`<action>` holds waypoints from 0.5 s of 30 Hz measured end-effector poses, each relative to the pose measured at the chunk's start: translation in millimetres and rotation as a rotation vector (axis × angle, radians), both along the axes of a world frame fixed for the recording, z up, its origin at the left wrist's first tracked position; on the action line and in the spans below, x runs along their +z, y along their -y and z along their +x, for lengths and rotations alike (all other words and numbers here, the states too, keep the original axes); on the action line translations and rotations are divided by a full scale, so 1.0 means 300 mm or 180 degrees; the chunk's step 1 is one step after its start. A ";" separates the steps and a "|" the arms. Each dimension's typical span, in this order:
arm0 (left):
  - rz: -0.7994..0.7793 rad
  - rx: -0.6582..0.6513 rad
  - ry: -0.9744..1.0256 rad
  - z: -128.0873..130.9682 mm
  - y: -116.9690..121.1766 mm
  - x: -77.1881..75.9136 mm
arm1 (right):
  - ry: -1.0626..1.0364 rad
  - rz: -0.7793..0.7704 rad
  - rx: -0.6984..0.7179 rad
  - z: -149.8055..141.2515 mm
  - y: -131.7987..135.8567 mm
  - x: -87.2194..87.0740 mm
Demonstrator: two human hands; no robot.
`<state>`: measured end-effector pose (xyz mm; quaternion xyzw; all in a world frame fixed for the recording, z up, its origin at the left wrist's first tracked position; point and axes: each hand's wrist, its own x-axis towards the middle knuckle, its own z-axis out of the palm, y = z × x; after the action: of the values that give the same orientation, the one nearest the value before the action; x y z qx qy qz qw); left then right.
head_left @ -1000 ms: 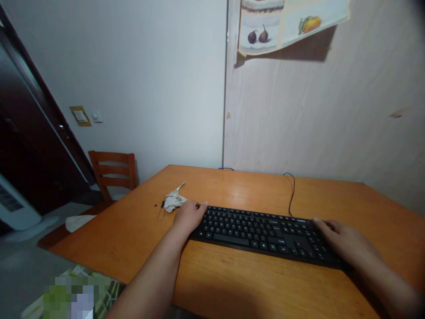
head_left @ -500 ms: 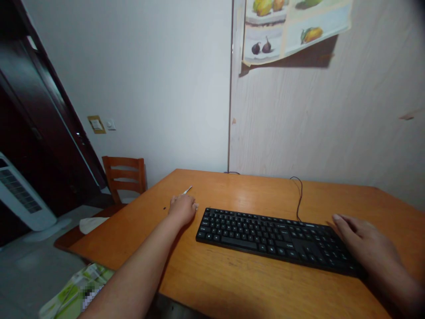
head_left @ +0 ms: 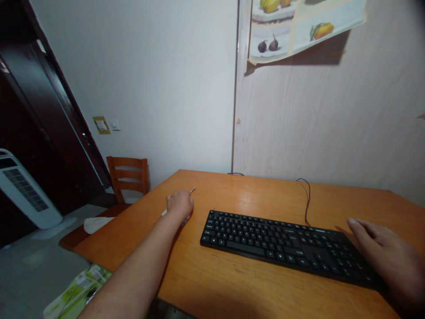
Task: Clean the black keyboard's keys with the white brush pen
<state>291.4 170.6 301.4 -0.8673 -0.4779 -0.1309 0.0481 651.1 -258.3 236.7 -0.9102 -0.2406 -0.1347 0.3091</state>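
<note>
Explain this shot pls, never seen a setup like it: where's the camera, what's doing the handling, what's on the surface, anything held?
There is no machine here, just a person's two bare hands. One camera worn on the head looks forward and down, so the forearms enter from below.

On the wooden table lies a black keyboard, with a thin dark cable running from its back edge. The left hand is to the left of the keyboard, over something whitish that it mostly hides; whether it is gripped can't be told. The right hand is at the keyboard's right end, thumb apart from the fingers, with nothing visibly held. Contact there is unclear.
</note>
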 end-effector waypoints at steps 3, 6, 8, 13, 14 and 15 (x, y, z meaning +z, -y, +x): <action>0.0000 0.0167 -0.0017 0.051 -0.042 -0.008 | 0.0001 0.0013 -0.0028 -0.023 -0.004 0.016; -0.0053 0.0309 -0.0094 0.089 -0.088 -0.019 | 0.0018 -0.0011 -0.0031 -0.039 -0.007 0.028; -0.0088 0.0370 -0.0160 0.108 -0.116 -0.027 | 0.0011 -0.0085 -0.0071 -0.047 -0.010 0.036; -0.0127 0.0470 -0.0265 0.138 -0.157 -0.044 | 0.0129 -0.0006 0.0032 -0.068 -0.022 0.049; -0.0111 0.0446 -0.0262 0.142 -0.160 -0.047 | 0.0147 0.0030 0.0061 -0.072 -0.025 0.051; -0.0092 0.0405 -0.0253 0.146 -0.162 -0.049 | 0.0185 0.0103 0.0065 -0.074 -0.028 0.053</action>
<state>335.2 219.3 286.6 -0.8402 -0.5316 -0.0862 0.0627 628.9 -250.0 252.5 -0.8983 -0.2565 -0.1618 0.3180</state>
